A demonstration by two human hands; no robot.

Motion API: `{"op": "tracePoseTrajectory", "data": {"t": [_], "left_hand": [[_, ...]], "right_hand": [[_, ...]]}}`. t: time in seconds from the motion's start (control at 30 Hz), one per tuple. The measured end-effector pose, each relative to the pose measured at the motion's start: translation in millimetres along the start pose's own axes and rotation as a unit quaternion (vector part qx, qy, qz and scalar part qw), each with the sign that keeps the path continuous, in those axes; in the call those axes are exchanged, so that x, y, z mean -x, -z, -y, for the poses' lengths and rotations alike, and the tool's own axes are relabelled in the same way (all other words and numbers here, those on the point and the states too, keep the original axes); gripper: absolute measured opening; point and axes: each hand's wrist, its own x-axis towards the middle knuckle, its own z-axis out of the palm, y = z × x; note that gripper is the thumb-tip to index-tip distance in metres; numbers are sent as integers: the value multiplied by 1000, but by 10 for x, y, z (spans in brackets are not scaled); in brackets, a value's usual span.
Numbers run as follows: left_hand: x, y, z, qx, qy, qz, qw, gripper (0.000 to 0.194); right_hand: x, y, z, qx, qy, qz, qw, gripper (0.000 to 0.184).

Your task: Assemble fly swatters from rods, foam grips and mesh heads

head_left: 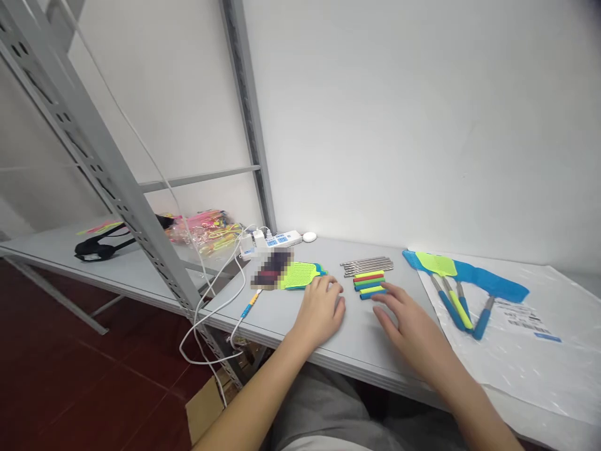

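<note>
My left hand point(320, 310) rests palm down on the table, its fingers slightly bent and nothing visibly held. Just beyond its fingertips lie flat, perforated fly swatter heads, a yellow-green one point(300, 274) over blue. My right hand point(413, 322) hovers with thumb and fingers apart, beside a row of short coloured tubes point(369, 284) in yellow, red, green and blue. Whether its fingertip touches the nearest tube I cannot tell. Several thin metal rods point(367, 266) lie behind the tubes. To the right are assembled fly swatters point(451, 297) with blue and yellow-green handles.
A white power strip point(286, 239) with plugged-in chargers stands at the back; white cables hang over the table edge. A blurred-out object point(272, 269) adjoins the swatter heads. White plastic sheeting point(563, 351) covers the right side. A grey metal post point(107, 163) rises at left.
</note>
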Motion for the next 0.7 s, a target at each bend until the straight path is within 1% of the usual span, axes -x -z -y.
{"op": "tracePoseTrajectory", "data": {"t": [0.1,0.2,0.27,0.3,0.4,0.53,0.6,0.7], "left_hand": [[-17,-29,-119,1,-31,18,999,23],[-54,-97,-238,1,-42,33,999,34],[-72,-145,-278,0,-40,41,998,38],[-75,-165,-283,0,-37,44,998,38],[-67,-190,-266,-1,-23,52,998,33],[-47,-152,-241,14,-21,65,998,21],[-49,-129,-240,32,-30,71,996,17],[-69,-126,-232,57,-23,83,995,19]], "right_hand": [[-650,5,-37,67,15,94,993,37],[-1272,-102,-122,95,23,135,986,32],[-1599,-220,-176,110,38,161,980,28],[-1726,-281,-198,116,51,174,977,31],[-1968,-431,-233,126,103,209,964,35],[-2105,-524,-239,130,169,259,942,33],[-2155,-557,-242,139,187,278,932,33],[-2223,-619,-242,158,196,296,922,33]]}}
